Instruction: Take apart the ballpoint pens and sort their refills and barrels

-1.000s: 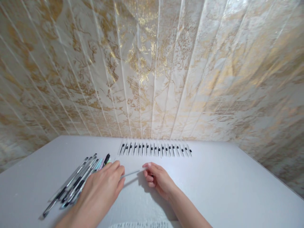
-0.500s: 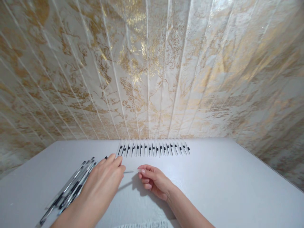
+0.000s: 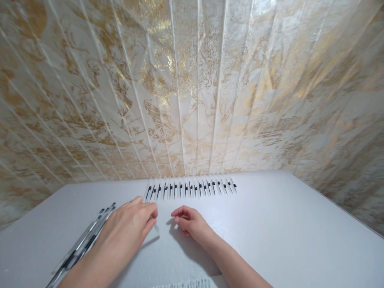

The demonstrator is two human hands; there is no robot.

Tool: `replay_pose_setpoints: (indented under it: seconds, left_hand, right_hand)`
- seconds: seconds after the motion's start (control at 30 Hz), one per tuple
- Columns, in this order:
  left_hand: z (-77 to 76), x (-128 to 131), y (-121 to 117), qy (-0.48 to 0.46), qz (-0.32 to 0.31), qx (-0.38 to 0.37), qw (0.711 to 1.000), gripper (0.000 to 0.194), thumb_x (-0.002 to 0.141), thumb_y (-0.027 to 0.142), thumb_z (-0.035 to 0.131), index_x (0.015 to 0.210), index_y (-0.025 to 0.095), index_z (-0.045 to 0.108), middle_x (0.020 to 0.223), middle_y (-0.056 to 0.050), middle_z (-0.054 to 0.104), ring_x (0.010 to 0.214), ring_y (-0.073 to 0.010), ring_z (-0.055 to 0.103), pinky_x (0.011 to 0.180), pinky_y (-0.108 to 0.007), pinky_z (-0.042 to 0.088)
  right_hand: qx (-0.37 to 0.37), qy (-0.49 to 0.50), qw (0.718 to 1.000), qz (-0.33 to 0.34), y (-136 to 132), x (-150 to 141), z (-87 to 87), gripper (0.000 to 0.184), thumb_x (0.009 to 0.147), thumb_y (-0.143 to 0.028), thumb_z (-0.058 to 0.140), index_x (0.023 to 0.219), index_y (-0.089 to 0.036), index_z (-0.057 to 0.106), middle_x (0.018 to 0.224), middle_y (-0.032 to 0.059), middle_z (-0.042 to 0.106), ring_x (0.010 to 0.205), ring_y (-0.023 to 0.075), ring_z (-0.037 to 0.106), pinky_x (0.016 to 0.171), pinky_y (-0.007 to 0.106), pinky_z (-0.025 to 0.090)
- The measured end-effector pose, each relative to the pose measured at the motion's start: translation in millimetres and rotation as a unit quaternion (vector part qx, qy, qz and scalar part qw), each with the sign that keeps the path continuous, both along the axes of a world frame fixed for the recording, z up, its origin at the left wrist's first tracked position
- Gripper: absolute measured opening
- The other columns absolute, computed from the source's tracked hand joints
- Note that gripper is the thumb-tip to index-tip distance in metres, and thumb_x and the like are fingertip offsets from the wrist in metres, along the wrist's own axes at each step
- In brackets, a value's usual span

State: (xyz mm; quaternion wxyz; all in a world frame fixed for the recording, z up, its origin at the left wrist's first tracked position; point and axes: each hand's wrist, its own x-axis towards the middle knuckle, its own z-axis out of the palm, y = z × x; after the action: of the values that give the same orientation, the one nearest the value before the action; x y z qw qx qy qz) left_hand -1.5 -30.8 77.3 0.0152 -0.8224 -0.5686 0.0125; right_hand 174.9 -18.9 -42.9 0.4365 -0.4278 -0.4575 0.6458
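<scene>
Left hand [image 3: 133, 221]: fingers pinching clear tube [image 3: 157, 228], end jutting below fingertips. Right hand [image 3: 192, 225]: fingers curled, cannot tell whether gripping. Pen row [image 3: 180, 190] beyond fingertips; loose pens [image 3: 89, 241] left of left fingers.

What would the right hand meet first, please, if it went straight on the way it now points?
The right hand would probably meet the left hand, across a small gap in the picture, though depth is unclear.
</scene>
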Motion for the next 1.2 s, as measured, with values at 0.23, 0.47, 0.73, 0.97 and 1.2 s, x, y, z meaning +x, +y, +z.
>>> replay_pose_setpoints:
  seconds: [0.23,0.47,0.73,0.97,1.2]
  left_hand:
    - [-2.7,-4,-2,-0.018,0.048,-0.022,0.998,0.018,0.089,0.027,0.045,0.086,0.026,0.063,0.084,0.0,0.06,0.065,-0.0174,0.061,0.06,-0.027,0.038]
    - [-15.9,-26,-12,-0.023,0.064,-0.053,0.996,0.02,0.089,0.029,0.041,0.083,0.024,0.06,0.086,-0.001,0.063,0.07,-0.0177,0.063,0.066,-0.028,0.043]
    - [-38.1,-15,-35,0.075,0.066,-0.151,0.983,0.036,0.083,0.006,0.041,0.109,0.016,0.064,0.099,-0.014,0.069,0.088,-0.0293,0.07,0.078,-0.04,0.051]
    - [-53.7,-8,-13,0.069,0.08,-0.102,0.989,0.034,0.086,0.01,0.04,0.114,0.011,0.06,0.094,-0.017,0.072,0.09,-0.0305,0.071,0.074,-0.037,0.053]
    - [-63.6,-20,-8,0.032,0.098,-0.068,0.992,0.037,0.092,0.016,0.033,0.122,0.011,0.055,0.089,-0.016,0.073,0.084,-0.0306,0.072,0.07,-0.036,0.053]
  right_hand:
    - [0.133,-0.212,0.967,0.045,-3,3,4.0,0.024,0.071,-0.002,0.06,0.085,-0.017,0.071,0.073,-0.0013,0.058,0.06,0.0098,0.044,0.061,0.024,0.035]
    - [0.116,-0.226,0.964,0.083,9,19,-1.1,0.015,0.077,-0.011,0.061,0.081,-0.018,0.074,0.065,0.0017,0.064,0.058,0.0126,0.05,0.057,0.025,0.035]
    - [0.253,-0.623,0.74,0.002,13,43,29.7,0.033,0.082,-0.002,0.048,0.087,-0.02,0.076,0.105,0.0095,0.063,0.068,0.0154,0.062,0.056,0.026,0.035]
    - [0.335,-0.571,0.744,0.089,18,-19,25.3,0.036,0.079,-0.005,0.054,0.102,-0.026,0.072,0.114,0.0055,0.061,0.081,0.018,0.067,0.064,0.024,0.044]
    - [0.197,-0.598,0.772,0.085,-3,-46,39.2,0.04,0.08,-0.013,0.058,0.119,-0.015,0.057,0.116,0.0137,0.061,0.088,0.027,0.07,0.069,0.034,0.052]
